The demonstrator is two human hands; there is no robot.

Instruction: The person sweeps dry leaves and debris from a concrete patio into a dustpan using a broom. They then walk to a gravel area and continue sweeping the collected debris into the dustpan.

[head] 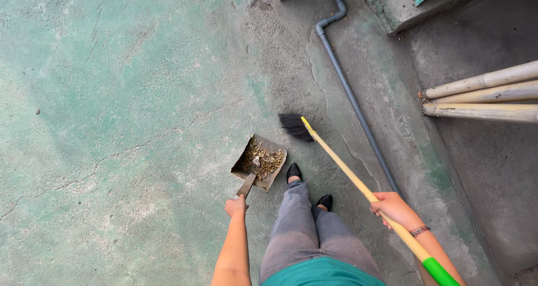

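On the green-stained concrete floor, the left hand was clenched around the handle of a brown metal dustpan loaded with dry leaves. The right hand gripped a yellow wooden broom, its black bristles just beside the dustpan, near a grey pipe.

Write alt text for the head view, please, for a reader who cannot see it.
Seen from above, a person's left hand holds a dustpan of dry leaves while the right hand grips a broom on a green-tinted concrete floor.
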